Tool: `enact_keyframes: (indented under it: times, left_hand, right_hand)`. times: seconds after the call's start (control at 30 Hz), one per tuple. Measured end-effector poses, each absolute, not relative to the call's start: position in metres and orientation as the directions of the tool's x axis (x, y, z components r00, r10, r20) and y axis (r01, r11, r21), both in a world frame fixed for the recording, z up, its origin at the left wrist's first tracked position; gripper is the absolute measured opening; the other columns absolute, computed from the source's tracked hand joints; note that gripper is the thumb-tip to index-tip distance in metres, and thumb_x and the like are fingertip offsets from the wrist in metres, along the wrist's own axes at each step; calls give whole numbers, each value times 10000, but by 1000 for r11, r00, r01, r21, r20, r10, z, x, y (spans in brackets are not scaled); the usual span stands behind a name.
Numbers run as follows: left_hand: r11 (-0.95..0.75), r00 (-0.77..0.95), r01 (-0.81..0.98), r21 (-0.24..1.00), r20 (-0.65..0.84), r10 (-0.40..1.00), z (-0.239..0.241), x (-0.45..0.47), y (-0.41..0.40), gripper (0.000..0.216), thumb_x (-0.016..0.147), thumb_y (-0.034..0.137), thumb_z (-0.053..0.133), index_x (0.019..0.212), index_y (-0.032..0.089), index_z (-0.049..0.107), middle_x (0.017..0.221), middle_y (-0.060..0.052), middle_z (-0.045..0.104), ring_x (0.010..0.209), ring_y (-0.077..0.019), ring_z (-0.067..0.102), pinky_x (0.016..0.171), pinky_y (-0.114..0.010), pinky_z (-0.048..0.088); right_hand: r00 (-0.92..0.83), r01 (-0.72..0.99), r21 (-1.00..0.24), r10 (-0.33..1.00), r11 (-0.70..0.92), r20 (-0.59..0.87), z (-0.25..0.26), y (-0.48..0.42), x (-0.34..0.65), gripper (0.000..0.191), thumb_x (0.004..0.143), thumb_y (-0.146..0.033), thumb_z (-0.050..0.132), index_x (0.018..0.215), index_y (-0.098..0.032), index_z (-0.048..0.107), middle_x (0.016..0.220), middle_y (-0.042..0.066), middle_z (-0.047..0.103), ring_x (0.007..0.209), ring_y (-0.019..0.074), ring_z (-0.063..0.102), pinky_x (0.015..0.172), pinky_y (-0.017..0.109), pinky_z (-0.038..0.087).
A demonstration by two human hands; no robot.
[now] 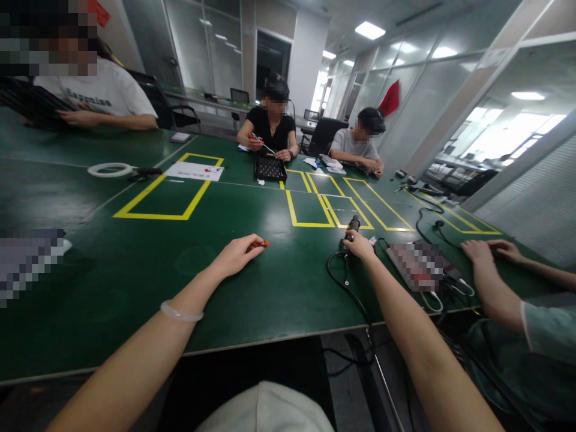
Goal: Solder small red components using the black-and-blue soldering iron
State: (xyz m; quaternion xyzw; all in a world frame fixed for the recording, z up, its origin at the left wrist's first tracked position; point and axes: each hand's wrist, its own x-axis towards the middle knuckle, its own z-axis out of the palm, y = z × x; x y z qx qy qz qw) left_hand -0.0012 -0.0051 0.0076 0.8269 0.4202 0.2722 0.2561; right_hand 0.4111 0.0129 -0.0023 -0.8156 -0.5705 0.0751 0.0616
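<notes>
My left hand (236, 255) rests on the green table (148, 264) with its fingers pinched on a small orange-red part (262, 243). A pale bangle (181, 312) circles that wrist. My right hand (359, 244) is closed around a black corded tool (353, 227) that lies on the table, pointing away from me. Its black cable (348, 288) loops toward the table's near edge and drops off it.
Yellow tape rectangles (166, 192) mark the table. A black tray (270, 168), a white ring (110, 170) and papers (194, 171) lie farther out. Three people sit across the table. Another person's hands (486, 252) rest at my right beside cables and a blurred device (418, 267).
</notes>
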Motion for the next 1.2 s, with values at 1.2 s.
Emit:
enact_keyframes:
  times: [1.2]
  left_hand:
    - [-619, 360, 653, 437, 540, 761, 15, -7, -7, 217, 919, 348, 495, 1015, 199, 620, 1000, -39, 654, 939, -196, 605, 819, -307, 453]
  right_hand:
    - [-263, 613, -683, 918, 397, 298, -5, -53, 171, 195, 919, -310, 480, 1057, -204, 567, 720, -22, 588, 637, 138, 555, 624, 247, 423]
